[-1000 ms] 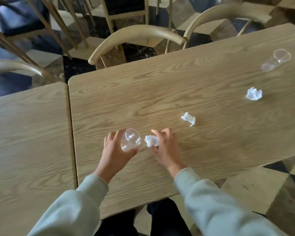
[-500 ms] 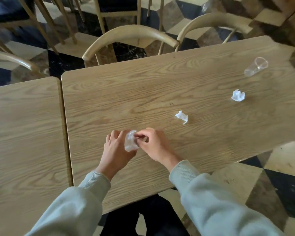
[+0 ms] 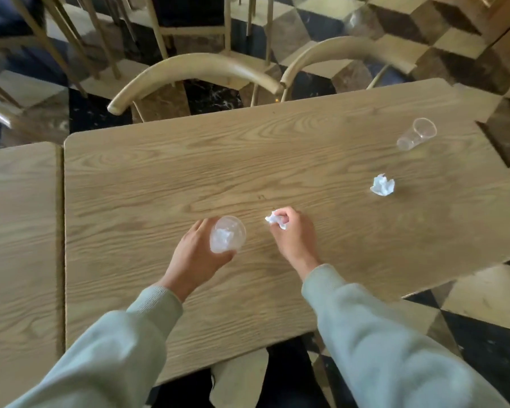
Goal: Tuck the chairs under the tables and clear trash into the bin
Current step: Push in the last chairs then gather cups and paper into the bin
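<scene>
My left hand (image 3: 193, 254) grips a clear plastic cup (image 3: 228, 234) just above the wooden table (image 3: 248, 160), mouth facing up, with a white crumpled tissue inside it. To its right, my right hand (image 3: 292, 234) pinches a second crumpled tissue (image 3: 274, 219) at its fingertips. Another tissue ball (image 3: 382, 185) lies at the table's right side. A second clear cup (image 3: 415, 134) lies on its side near the far right corner. No bin is in view.
Two curved-back wooden chairs (image 3: 195, 69) (image 3: 345, 53) stand at the table's far edge. A second table (image 3: 18, 219) butts against the left side. More chair legs (image 3: 71, 39) stand on the checkered floor beyond.
My right hand put the first tissue into the cup, then moved right and picked up the second tissue from the table. The left hand turned the cup mouth-up.
</scene>
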Motion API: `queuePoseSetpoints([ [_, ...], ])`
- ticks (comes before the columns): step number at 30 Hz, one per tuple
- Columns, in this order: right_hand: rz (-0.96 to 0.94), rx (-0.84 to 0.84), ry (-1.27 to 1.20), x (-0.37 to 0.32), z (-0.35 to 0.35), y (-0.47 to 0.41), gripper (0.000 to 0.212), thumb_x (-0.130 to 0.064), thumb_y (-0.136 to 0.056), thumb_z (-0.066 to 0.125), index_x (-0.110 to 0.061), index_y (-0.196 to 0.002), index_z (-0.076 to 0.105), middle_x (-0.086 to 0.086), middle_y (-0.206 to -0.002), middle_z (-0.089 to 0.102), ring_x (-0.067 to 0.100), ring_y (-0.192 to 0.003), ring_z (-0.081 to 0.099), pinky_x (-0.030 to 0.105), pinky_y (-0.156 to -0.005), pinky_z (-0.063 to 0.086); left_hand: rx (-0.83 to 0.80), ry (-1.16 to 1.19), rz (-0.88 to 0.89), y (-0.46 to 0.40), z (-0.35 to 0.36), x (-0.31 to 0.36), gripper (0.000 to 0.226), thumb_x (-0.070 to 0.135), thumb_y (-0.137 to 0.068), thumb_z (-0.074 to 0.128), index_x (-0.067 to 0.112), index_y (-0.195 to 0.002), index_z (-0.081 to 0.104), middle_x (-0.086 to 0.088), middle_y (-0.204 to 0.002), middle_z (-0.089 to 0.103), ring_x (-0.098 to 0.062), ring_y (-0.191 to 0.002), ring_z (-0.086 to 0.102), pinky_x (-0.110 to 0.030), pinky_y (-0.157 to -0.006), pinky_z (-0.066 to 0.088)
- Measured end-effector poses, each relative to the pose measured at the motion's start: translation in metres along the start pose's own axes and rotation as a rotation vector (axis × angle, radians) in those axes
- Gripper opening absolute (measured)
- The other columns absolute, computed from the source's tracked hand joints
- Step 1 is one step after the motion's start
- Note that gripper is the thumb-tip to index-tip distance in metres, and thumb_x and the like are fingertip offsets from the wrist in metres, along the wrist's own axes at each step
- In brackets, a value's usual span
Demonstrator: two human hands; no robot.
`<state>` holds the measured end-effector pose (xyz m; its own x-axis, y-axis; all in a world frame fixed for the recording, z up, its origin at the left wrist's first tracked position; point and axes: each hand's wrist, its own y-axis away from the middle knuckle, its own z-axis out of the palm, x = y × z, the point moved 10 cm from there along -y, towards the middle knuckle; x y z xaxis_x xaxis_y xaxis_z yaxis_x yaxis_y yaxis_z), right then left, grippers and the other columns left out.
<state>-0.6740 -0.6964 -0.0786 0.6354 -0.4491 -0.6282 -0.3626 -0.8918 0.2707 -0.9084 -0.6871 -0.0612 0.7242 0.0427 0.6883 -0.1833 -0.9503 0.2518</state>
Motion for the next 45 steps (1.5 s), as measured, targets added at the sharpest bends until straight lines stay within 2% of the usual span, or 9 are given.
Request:
queuePoseSetpoints([
  [6, -0.184, -0.173, 0.094, 0.017, 0.008, -0.038, 0.010, -0.003, -0.093, 0.068, -0.004, -0.101, 0.075, 0.019, -0.111, 0.065, 0.036, -0.094, 0.067, 0.031, -0.088, 0.052, 0.088, -0.006, -0.148, -0.006, 0.019, 0.006, 0.070, 0.028, -0.075, 0.090, 0.022, -0.137, 0.058, 0.006, -0.117, 0.060, -0.018, -0.103, 0.055, -0.032, -0.086, 0.039],
  [10, -0.083, -0.159, -0.150, 0.015, -0.023, -0.055, 0.009, -0.012, -0.090, 0.073, -0.012, -0.095, 0.081, 0.001, -0.093, 0.081, 0.013, -0.082, 0.071, 0.017, -0.076, 0.052, 0.137, -0.009, -0.215, 0.005, 0.037, 0.018, 0.069, 0.023, -0.076, 0.089, 0.019, -0.137, 0.057, 0.006, -0.117, 0.055, -0.016, -0.103, 0.050, -0.030, -0.087, 0.036],
  [17, -0.374, -0.447, -0.176, -0.049, -0.022, -0.034, 0.011, -0.013, -0.090, 0.077, -0.015, -0.099, 0.083, -0.007, -0.092, 0.078, -0.001, -0.076, 0.067, 0.007, -0.073, 0.048, 0.119, 0.016, -0.185, -0.020, 0.058, 0.055, 0.064, 0.030, -0.080, 0.083, 0.022, -0.137, 0.056, 0.005, -0.118, 0.056, -0.019, -0.110, 0.055, -0.030, -0.087, 0.036],
  [23, -0.291, -0.133, -0.162, -0.009, -0.103, -0.074, 0.017, -0.011, -0.092, 0.068, -0.021, -0.093, 0.082, -0.010, -0.091, 0.071, -0.007, -0.079, 0.061, 0.008, -0.073, 0.043, 0.103, 0.073, -0.112, -0.050, 0.084, 0.097, 0.063, 0.032, -0.079, 0.087, 0.017, -0.132, 0.056, 0.004, -0.115, 0.055, -0.015, -0.100, 0.048, -0.030, -0.083, 0.034],
  [27, -0.005, 0.101, -0.057, 0.080, -0.177, -0.114, 0.027, -0.007, -0.091, 0.066, -0.013, -0.117, 0.073, 0.005, -0.108, 0.068, 0.015, -0.098, 0.058, 0.034, -0.096, 0.049, 0.049, 0.081, -0.092, -0.060, 0.116, 0.131, 0.063, 0.033, -0.078, 0.087, 0.019, -0.132, 0.057, 0.005, -0.115, 0.056, -0.015, -0.100, 0.050, -0.031, -0.083, 0.036],
  [33, 0.045, -0.014, 0.142, 0.177, -0.192, -0.169, 0.036, -0.019, -0.092, 0.073, -0.011, -0.127, 0.069, 0.019, -0.129, 0.052, 0.034, -0.108, 0.059, 0.034, -0.092, 0.044, 0.006, 0.055, -0.130, -0.084, 0.172, 0.187, 0.058, 0.034, -0.077, 0.088, 0.019, -0.125, 0.058, 0.005, -0.112, 0.058, -0.019, -0.098, 0.053, -0.032, -0.080, 0.037],
  [38, -0.042, 0.000, -0.062, 0.193, -0.216, -0.196, 0.010, -0.011, -0.092, 0.070, -0.005, -0.090, 0.078, 0.012, -0.090, 0.077, 0.033, -0.086, 0.070, 0.037, -0.075, 0.048, 0.038, 0.000, -0.220, -0.101, 0.206, 0.225, 0.058, 0.035, -0.076, 0.087, 0.019, -0.124, 0.058, 0.005, -0.113, 0.060, -0.021, -0.102, 0.055, -0.034, -0.081, 0.038],
  [41, -0.113, 0.037, -0.273, 0.173, -0.254, -0.202, 0.004, -0.015, -0.088, 0.076, -0.011, -0.086, 0.077, -0.008, -0.072, 0.073, 0.007, -0.068, 0.069, 0.026, -0.069, 0.053, 0.060, 0.003, -0.240, -0.108, 0.219, 0.247, 0.054, 0.035, -0.076, 0.087, 0.019, -0.120, 0.059, 0.005, -0.109, 0.061, -0.020, -0.099, 0.056, -0.034, -0.078, 0.039],
  [45, -0.413, -0.315, -0.195, 0.118, -0.242, -0.178, 0.007, -0.012, -0.085, 0.080, -0.013, -0.092, 0.077, -0.009, -0.080, 0.075, 0.002, -0.074, 0.069, 0.022, -0.072, 0.056, 0.072, 0.003, -0.259, -0.113, 0.234, 0.268, 0.049, 0.035, -0.077, 0.086, 0.020, -0.116, 0.059, 0.006, -0.104, 0.059, -0.019, -0.093, 0.056, -0.029, -0.068, 0.037],
])
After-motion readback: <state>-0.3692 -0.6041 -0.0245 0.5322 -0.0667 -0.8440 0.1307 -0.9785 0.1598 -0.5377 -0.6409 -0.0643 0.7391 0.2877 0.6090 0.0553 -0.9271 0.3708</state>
